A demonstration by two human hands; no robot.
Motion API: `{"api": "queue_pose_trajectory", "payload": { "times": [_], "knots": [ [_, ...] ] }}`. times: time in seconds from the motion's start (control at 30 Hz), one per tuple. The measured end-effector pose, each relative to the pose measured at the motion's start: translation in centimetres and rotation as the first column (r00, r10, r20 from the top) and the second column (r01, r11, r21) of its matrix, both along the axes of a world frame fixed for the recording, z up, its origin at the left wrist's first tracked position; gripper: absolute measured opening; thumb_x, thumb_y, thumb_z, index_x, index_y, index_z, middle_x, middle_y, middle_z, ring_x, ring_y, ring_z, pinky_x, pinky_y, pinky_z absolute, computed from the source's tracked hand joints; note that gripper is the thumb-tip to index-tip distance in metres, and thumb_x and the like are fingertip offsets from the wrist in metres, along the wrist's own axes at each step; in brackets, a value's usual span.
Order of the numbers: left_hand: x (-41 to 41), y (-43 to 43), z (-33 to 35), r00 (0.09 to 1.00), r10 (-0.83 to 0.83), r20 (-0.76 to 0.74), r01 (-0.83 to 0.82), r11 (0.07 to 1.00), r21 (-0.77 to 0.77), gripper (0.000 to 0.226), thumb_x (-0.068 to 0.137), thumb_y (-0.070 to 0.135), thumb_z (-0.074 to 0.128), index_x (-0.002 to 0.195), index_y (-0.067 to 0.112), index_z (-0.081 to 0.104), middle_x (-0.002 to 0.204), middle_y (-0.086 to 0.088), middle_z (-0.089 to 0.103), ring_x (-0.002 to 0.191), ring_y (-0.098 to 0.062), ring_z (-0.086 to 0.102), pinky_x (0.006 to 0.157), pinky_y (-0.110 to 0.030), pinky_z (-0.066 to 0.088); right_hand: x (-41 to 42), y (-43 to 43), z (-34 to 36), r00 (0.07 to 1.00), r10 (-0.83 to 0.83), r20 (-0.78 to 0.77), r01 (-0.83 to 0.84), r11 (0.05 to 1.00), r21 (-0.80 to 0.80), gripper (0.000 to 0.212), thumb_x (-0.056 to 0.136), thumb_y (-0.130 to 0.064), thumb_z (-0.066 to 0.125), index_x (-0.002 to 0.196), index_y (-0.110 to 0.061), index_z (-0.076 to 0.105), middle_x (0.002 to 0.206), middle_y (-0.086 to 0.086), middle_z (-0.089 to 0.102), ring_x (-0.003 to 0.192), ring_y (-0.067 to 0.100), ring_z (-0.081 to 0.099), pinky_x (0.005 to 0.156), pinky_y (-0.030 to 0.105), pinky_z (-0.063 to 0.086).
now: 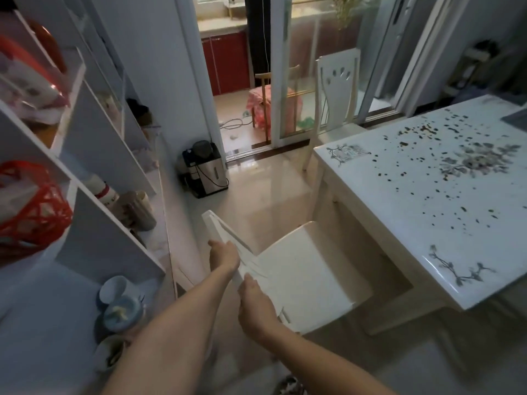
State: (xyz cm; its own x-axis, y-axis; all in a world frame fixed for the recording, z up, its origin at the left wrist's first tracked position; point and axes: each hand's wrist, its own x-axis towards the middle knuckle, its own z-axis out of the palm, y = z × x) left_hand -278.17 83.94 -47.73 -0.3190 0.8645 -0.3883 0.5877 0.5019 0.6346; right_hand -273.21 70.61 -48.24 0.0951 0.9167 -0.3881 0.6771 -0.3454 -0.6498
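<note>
Chair (308, 280) legs apparently hidden

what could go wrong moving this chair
The chair sits close to the table; if pushed in, its seat may bump the frame. The left hand and right hand hold only the backrest, so it could tip. The left arm passes near cups and might knock them.

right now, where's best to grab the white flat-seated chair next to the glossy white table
Take the white flat-seated chair by the top rail of its backrest, coming from behind, the side away from the glossy white table. The rail is a slim bar on the near side that fingers can wrap round; the left hand and right hand grip it there.
</note>
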Motion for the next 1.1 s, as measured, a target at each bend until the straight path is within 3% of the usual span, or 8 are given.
{"api": "queue_pose_trajectory", "payload": {
  "times": [0.27, 0.37, 0.5, 0.63, 0.83, 1.03, 1.1],
  "knots": [
    [1.9, 0.9, 0.4, 0.999, -0.037, 0.010, 0.037, 0.999, -0.007, 0.032, 0.099, 0.022, 0.034, 0.121, -0.001, 0.033, 0.125, -0.023, 0.055, 0.105, -0.038, 0.057, 0.073, -0.033, 0.037, 1.5, 1.1, 0.1, 0.999, -0.006, 0.037, 0.005, 1.000, 0.028, 0.055, 0.102, -0.017, 0.032, 0.153, -0.016, 0.012, 0.158, 0.007, 0.023, 0.140, 0.026, 0.032, 0.114, 0.037, 0.028],
    [3.0, 1.9, 0.3, 0.999, -0.043, 0.023, 0.043, 0.999, -0.002, 0.030, 0.098, 0.023, 0.035, 0.117, 0.000, 0.034, 0.125, -0.023, 0.056, 0.105, -0.039, 0.058, 0.076, -0.035, 0.040, 2.8, 2.1, 0.3, 0.997, -0.004, 0.076, 0.002, 1.000, 0.028, 0.058, 0.099, -0.010, 0.036, 0.152, -0.013, 0.014, 0.154, 0.011, 0.030, 0.135, 0.029, 0.039, 0.109, 0.038, 0.034],
    [5.1, 3.3, 0.2, 0.997, -0.070, 0.043, 0.070, 0.998, 0.001, 0.029, 0.097, 0.021, 0.036, 0.116, -0.001, 0.034, 0.126, -0.025, 0.055, 0.109, -0.040, 0.057, 0.088, -0.040, 0.045, 4.6, 3.2, 0.4, 0.996, -0.044, 0.082, 0.043, 0.999, 0.010, 0.057, 0.099, -0.015, 0.036, 0.152, -0.014, 0.015, 0.153, 0.010, 0.032, 0.134, 0.030, 0.040, 0.109, 0.039, 0.034],
    [7.6, 4.2, 0.3, 0.995, -0.085, 0.046, 0.085, 0.996, -0.005, 0.030, 0.098, 0.022, 0.036, 0.117, -0.001, 0.034, 0.124, -0.025, 0.056, 0.108, -0.041, 0.057, 0.087, -0.041, 0.045, 6.9, 4.1, 0.6, 0.993, -0.076, 0.091, 0.073, 0.997, 0.030, 0.057, 0.096, -0.016, 0.044, 0.149, -0.016, 0.021, 0.146, 0.009, 0.041, 0.127, 0.029, 0.048, 0.105, 0.041, 0.041],
    [11.3, 6.2, 1.2, 0.991, -0.119, 0.058, 0.120, 0.993, -0.010, 0.032, 0.097, 0.017, 0.036, 0.122, -0.002, 0.032, 0.127, -0.026, 0.055, 0.113, -0.041, 0.055, 0.090, -0.040, 0.042, 10.1, 5.6, 1.1, 0.981, -0.132, 0.142, 0.119, 0.988, 0.101, 0.045, 0.094, -0.015, 0.039, 0.138, -0.020, 0.034, 0.131, 0.009, 0.053, 0.109, 0.030, 0.057, 0.094, 0.044, 0.048],
    [13.5, 6.9, 2.2, 0.979, -0.199, 0.053, 0.200, 0.980, -0.014, 0.043, 0.096, 0.017, 0.037, 0.130, -0.007, 0.025, 0.131, -0.027, 0.052, 0.115, -0.042, 0.054, 0.092, -0.040, 0.042, 13.4, 6.2, 3.0, 0.982, -0.082, 0.171, 0.064, 0.992, 0.107, 0.047, 0.093, -0.019, 0.038, 0.140, -0.016, 0.032, 0.128, 0.015, 0.055, 0.110, 0.037, 0.056, 0.087, 0.040, 0.044],
    [14.2, 7.6, 2.4, 0.942, -0.325, 0.084, 0.324, 0.946, 0.019, 0.070, 0.097, 0.029, 0.038, 0.142, -0.010, 0.001, 0.141, -0.027, 0.043, 0.123, -0.041, 0.049, 0.098, -0.040, 0.039, 15.2, 6.9, 3.3, 0.979, -0.084, 0.186, 0.067, 0.993, 0.095, 0.047, 0.092, -0.017, 0.040, 0.139, -0.015, 0.032, 0.126, 0.017, 0.056, 0.109, 0.038, 0.056, 0.085, 0.039, 0.044]
  ]
}}
